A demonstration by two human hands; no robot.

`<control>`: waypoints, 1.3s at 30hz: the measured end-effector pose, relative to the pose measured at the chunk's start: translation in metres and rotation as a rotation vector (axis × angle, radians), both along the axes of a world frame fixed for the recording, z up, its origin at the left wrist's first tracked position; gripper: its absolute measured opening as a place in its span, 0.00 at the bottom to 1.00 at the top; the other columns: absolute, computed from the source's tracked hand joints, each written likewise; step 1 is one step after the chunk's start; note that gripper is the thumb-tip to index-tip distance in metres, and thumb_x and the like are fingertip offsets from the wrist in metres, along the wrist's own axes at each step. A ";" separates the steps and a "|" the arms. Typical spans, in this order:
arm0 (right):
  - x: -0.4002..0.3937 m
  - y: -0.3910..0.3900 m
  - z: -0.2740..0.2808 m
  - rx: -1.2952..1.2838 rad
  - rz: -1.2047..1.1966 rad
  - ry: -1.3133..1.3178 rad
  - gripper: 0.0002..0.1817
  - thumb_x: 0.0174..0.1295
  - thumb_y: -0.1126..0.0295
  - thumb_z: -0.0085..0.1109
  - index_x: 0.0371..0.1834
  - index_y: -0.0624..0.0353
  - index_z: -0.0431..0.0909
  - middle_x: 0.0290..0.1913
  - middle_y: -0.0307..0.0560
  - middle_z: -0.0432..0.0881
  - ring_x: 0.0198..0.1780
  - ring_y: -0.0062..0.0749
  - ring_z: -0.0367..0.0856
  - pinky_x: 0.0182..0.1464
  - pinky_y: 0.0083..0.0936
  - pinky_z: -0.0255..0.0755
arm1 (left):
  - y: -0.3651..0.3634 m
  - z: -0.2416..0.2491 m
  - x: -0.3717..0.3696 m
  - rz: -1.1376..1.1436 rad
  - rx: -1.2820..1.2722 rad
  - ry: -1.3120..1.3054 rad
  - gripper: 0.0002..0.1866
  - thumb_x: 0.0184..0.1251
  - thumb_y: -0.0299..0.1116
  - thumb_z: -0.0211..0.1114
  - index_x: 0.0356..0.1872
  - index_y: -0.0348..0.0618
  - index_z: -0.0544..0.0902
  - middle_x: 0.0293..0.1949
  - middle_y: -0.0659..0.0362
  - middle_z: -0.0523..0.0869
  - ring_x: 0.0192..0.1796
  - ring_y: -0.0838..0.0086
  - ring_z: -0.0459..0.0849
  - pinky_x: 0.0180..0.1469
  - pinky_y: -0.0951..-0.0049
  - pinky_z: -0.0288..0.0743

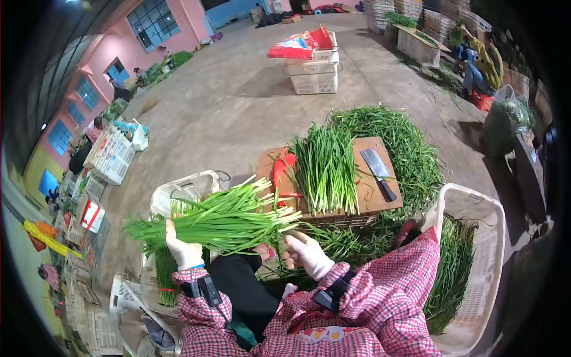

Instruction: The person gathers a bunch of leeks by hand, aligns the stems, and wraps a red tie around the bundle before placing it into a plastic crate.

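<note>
My left hand (183,247), in a white glove with bare fingertips, is wrapped round a bunch of long green stalks (220,223), leaves to the left and pale ends to the right. My right hand (304,254), gloved the same way, is just below the pale ends with its fingers curled; what it holds, if anything, is too small to name. Beyond the hands, a second bunch (327,169) lies on a brown board (372,199). A cleaver (378,172) with a black handle rests at the board's right, and red strips (282,169) lie at its left.
Loose greens (395,140) are heaped behind and right of the board. A white crate (491,250) with greens stands at my right, another (202,181) at my left. Farther off are stacked white crates (315,77) with red bags on top, and a seated person (488,65) at the right.
</note>
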State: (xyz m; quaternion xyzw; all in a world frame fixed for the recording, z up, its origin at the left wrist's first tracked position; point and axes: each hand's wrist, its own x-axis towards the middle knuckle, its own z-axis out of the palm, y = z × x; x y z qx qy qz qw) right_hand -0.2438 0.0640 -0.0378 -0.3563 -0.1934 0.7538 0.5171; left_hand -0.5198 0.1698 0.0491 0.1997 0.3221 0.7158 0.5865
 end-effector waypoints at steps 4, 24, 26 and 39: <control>-0.024 0.009 -0.012 0.085 0.106 0.307 0.15 0.67 0.57 0.56 0.43 0.58 0.74 0.23 0.42 0.79 0.18 0.25 0.74 0.21 0.21 0.66 | 0.000 -0.025 -0.005 0.068 0.028 -0.028 0.21 0.68 0.50 0.58 0.48 0.41 0.78 0.47 0.57 0.82 0.51 0.63 0.79 0.58 0.57 0.72; 0.093 -0.063 0.003 0.485 0.405 -1.135 0.40 0.59 0.48 0.61 0.72 0.54 0.58 0.32 0.54 0.84 0.33 0.42 0.84 0.37 0.34 0.76 | 0.034 -0.007 -0.038 -0.219 0.268 -0.276 0.22 0.72 0.54 0.50 0.43 0.44 0.79 0.45 0.54 0.83 0.51 0.57 0.79 0.58 0.46 0.72; 0.068 -0.053 0.029 0.127 0.242 -0.227 0.36 0.65 0.66 0.60 0.73 0.59 0.55 0.30 0.40 0.80 0.28 0.19 0.77 0.30 0.17 0.73 | 0.035 -0.004 -0.033 -0.142 0.202 -0.259 0.21 0.72 0.53 0.51 0.42 0.44 0.79 0.45 0.55 0.83 0.51 0.58 0.79 0.57 0.44 0.72; -0.008 -0.002 -0.010 0.051 0.122 0.386 0.15 0.66 0.60 0.58 0.48 0.57 0.71 0.32 0.42 0.78 0.23 0.24 0.77 0.30 0.26 0.79 | 0.021 0.009 0.007 -0.075 0.164 -0.098 0.19 0.72 0.49 0.51 0.46 0.45 0.80 0.47 0.57 0.83 0.51 0.63 0.80 0.57 0.54 0.73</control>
